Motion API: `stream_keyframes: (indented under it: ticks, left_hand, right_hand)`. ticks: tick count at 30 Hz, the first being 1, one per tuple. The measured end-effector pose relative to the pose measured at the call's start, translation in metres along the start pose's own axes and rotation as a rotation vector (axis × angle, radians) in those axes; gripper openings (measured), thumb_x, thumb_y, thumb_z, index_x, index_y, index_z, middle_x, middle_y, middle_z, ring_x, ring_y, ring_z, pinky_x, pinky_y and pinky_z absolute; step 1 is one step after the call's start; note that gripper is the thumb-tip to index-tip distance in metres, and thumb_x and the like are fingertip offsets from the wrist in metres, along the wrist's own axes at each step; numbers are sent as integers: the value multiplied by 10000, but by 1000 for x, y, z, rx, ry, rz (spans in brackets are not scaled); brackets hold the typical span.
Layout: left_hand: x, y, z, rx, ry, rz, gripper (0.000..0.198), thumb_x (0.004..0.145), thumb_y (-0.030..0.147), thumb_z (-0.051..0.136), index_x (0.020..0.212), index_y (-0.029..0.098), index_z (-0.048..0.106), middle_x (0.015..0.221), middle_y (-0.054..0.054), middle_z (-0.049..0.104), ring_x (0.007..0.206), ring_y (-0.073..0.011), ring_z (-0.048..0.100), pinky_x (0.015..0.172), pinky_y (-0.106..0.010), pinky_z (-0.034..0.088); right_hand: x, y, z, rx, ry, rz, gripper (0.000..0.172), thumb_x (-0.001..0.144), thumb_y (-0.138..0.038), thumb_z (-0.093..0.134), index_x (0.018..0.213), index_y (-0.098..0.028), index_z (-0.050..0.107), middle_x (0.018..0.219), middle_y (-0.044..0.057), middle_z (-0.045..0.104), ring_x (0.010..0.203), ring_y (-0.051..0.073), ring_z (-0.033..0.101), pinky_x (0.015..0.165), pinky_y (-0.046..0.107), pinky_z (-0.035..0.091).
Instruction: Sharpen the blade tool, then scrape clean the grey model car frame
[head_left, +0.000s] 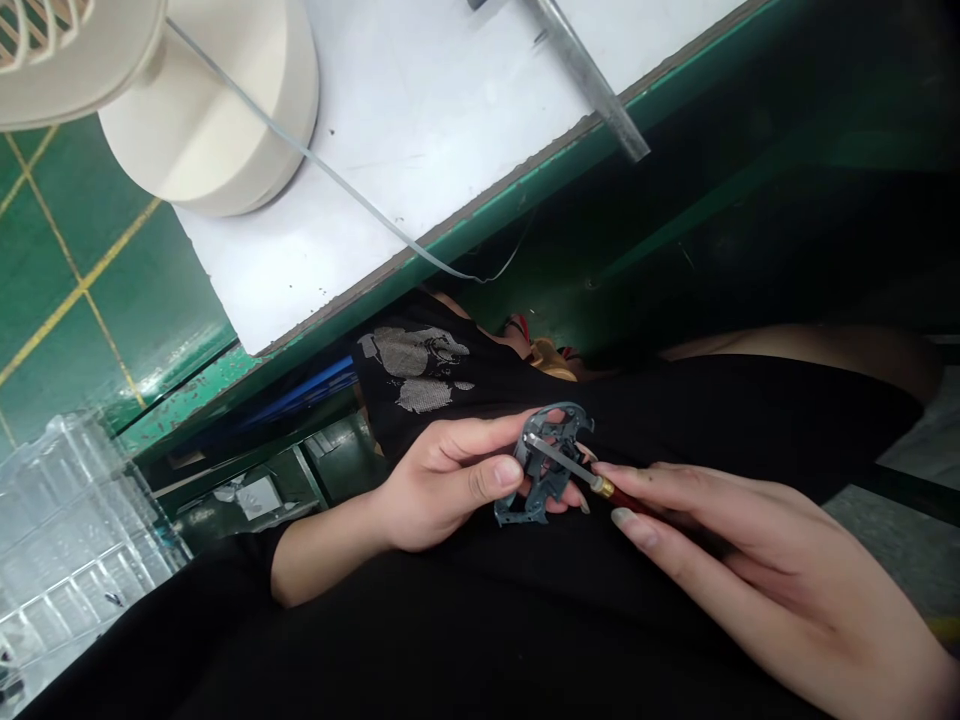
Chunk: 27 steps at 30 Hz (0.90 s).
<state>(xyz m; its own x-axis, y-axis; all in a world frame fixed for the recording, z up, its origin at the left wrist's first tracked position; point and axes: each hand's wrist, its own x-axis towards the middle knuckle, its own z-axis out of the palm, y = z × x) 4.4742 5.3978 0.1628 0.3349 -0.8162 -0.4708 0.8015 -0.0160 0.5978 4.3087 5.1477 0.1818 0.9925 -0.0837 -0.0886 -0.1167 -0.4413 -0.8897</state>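
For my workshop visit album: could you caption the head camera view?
Left hand grips a grey plastic part as the right hand holds a red-handled screwdriver across it.

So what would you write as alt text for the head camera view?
The left hand holds a dark grey plastic part while the right hand holds a red-handled screwdriver, its shaft across it. Beyond, a cream desk fan stands on a white table.

2 hands (442, 480), 1 scrwdrvr (570, 463), 1 gray plastic pt (534, 462), 1 desk fan (210, 110)
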Motion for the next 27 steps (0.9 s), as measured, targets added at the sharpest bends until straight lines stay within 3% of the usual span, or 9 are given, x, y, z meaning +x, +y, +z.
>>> stream_keyframes:
  ticks: [5,7,10,14,18,27]
  left_hand:
    - [-2,12,-4,75,-48,-82,490,1144,450,887,1614,317,863,1322,-175,950,1167,-365,938,1103,-520,728]
    - [-2,18,-6,163,-86,-70,484,1162,440,864,1631,318,848,1291,-164,956,1175,-353,936,1108,-495,722]
    - [1,22,-9,349,-152,35,476,1205,370,803,1676,299,808,1262,-162,961,1173,-323,927,1112,-444,706]
    - [4,20,-11,478,-235,220,561,1197,218,779,1753,279,737,1273,-161,965,1200,-300,913,1099,-389,695]
    - [4,17,-8,536,-218,286,605,1182,172,784,1769,302,724,1349,-161,956,1272,-303,904,1165,-393,676]
    - [2,13,-1,480,-120,275,569,1174,191,805,1720,347,763,1396,-151,940,1288,-300,900,1214,-418,673]
  right_hand:
    - [-6,-2,-4,-15,-13,14,284,1259,-367,708,1499,-465,823,1294,-44,969,1005,242,966,824,279,804]
    - [-10,-4,-7,-7,-19,40,313,1257,-354,710,1517,-491,818,1247,-47,970,950,230,955,741,265,778]
    - [-15,-8,-9,9,-23,78,374,1231,-313,743,1545,-502,817,1209,-47,964,913,230,940,640,268,730]
    - [-21,-15,-10,-11,-46,120,489,1185,-206,758,1583,-487,794,1298,-71,953,990,225,943,748,270,752]
    - [-24,-21,-9,-15,-47,130,495,1188,-202,761,1595,-483,769,1336,-70,943,1025,215,934,768,254,746]
    - [-20,-22,-1,58,-42,182,487,1209,-222,713,1570,-548,743,1297,-99,942,1008,192,936,813,233,764]
